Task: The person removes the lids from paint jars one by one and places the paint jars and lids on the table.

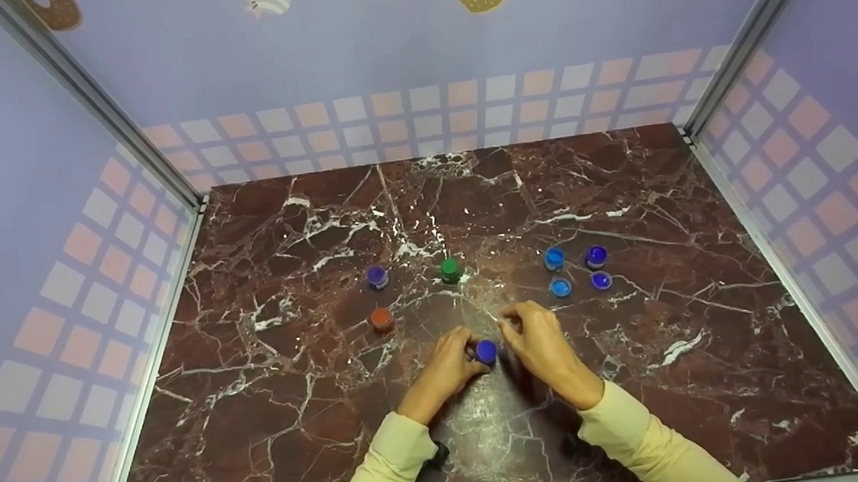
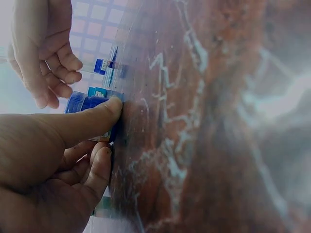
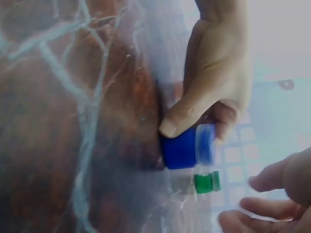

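Note:
A small dark blue paint jar stands on the table with its ribbed lid on. My left hand grips it from the left side, thumb along the near side and fingers behind, as the left wrist view shows. To the right of the jar, my right hand hovers with loosely bent fingers, apart from the jar and holding nothing. In the right wrist view, the fingers of that hand are spread near the top of the jar.
A green jar, a purple jar and an orange jar stand farther left. Back right are a light blue jar and a dark blue jar, with round lids in front. Patterned panels enclose the marbled table.

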`<action>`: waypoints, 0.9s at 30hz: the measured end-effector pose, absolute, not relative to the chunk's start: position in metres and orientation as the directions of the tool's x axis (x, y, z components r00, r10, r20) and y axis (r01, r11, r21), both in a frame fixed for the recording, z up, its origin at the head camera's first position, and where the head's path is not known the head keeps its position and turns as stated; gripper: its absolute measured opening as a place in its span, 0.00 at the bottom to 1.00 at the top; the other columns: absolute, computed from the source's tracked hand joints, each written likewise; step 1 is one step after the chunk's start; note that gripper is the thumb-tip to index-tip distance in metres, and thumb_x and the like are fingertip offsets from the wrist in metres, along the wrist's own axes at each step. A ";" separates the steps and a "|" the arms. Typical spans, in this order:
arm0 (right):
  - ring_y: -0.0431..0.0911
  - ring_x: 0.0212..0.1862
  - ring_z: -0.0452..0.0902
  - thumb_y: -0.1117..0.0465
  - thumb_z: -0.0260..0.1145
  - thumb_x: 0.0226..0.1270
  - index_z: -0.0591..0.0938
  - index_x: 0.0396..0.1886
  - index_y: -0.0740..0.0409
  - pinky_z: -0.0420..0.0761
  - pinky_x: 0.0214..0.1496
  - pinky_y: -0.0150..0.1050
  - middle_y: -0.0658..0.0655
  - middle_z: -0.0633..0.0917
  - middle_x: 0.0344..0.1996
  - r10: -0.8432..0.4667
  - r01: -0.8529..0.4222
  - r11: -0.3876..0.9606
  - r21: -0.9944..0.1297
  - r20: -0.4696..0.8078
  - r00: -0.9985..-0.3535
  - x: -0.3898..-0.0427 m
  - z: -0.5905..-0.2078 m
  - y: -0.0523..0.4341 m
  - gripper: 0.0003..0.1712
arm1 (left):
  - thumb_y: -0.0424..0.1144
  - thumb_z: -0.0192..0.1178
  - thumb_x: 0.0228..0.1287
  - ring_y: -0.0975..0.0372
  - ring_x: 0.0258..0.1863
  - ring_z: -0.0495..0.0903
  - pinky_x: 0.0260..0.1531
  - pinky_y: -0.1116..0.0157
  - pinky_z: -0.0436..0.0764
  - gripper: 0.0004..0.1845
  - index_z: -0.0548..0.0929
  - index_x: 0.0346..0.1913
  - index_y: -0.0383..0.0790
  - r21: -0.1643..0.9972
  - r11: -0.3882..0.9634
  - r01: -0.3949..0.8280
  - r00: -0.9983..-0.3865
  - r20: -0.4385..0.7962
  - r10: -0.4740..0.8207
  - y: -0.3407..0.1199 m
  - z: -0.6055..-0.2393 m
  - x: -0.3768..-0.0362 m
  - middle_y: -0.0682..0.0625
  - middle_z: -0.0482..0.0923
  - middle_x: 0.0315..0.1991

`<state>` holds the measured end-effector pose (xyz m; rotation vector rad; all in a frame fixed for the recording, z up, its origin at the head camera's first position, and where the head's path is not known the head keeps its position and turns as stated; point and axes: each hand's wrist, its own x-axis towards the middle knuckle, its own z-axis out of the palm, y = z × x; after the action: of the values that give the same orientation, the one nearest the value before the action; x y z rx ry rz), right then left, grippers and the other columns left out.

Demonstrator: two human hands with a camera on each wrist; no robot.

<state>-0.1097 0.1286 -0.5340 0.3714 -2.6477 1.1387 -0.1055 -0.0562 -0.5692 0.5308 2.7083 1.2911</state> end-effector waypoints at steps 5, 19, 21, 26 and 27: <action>0.55 0.29 0.84 0.65 0.75 0.62 0.83 0.37 0.69 0.85 0.30 0.47 0.62 0.84 0.32 -0.187 -0.356 0.735 -0.577 0.333 -0.924 -0.100 -0.533 0.117 0.11 | 0.31 0.81 0.46 0.60 0.32 0.78 0.37 0.65 0.78 0.19 0.81 0.36 0.35 0.763 0.574 0.297 -0.931 0.097 0.352 -0.058 -0.572 -0.105 0.49 0.79 0.32; 0.59 0.31 0.80 0.60 0.77 0.61 0.78 0.33 0.66 0.82 0.33 0.54 0.61 0.78 0.29 -0.339 -0.431 0.872 -0.231 0.348 -0.874 -0.079 -0.540 0.092 0.17 | 0.25 0.73 0.52 0.53 0.36 0.82 0.42 0.57 0.81 0.11 0.83 0.38 0.32 0.719 0.575 0.391 -0.904 0.183 0.386 -0.057 -0.577 -0.105 0.46 0.82 0.35; 0.59 0.30 0.79 0.62 0.77 0.60 0.77 0.32 0.66 0.81 0.33 0.55 0.61 0.78 0.28 -0.347 -0.441 0.866 -0.236 0.352 -0.869 -0.080 -0.541 0.093 0.16 | 0.25 0.74 0.50 0.54 0.35 0.81 0.40 0.58 0.81 0.13 0.82 0.37 0.33 0.718 0.576 0.392 -0.905 0.188 0.382 -0.057 -0.577 -0.106 0.47 0.81 0.33; 0.59 0.30 0.78 0.66 0.77 0.58 0.76 0.32 0.65 0.81 0.32 0.54 0.60 0.77 0.28 -0.406 -0.506 0.813 -0.290 0.342 -0.848 -0.084 -0.541 0.096 0.15 | 0.25 0.76 0.48 0.56 0.34 0.79 0.40 0.59 0.79 0.14 0.81 0.37 0.34 0.722 0.578 0.380 -0.909 0.176 0.378 -0.059 -0.576 -0.106 0.49 0.79 0.32; 0.59 0.31 0.78 0.67 0.77 0.58 0.76 0.32 0.66 0.81 0.32 0.53 0.60 0.77 0.29 -0.425 -0.523 0.799 -0.296 0.337 -0.840 -0.085 -0.540 0.097 0.15 | 0.26 0.76 0.49 0.56 0.34 0.79 0.40 0.59 0.79 0.14 0.81 0.37 0.34 0.723 0.580 0.375 -0.910 0.170 0.378 -0.059 -0.576 -0.106 0.49 0.78 0.32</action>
<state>-0.0852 0.0968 -0.5401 0.7339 -2.7340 0.5586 -0.1055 -0.0588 -0.5759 0.6649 2.7898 1.2759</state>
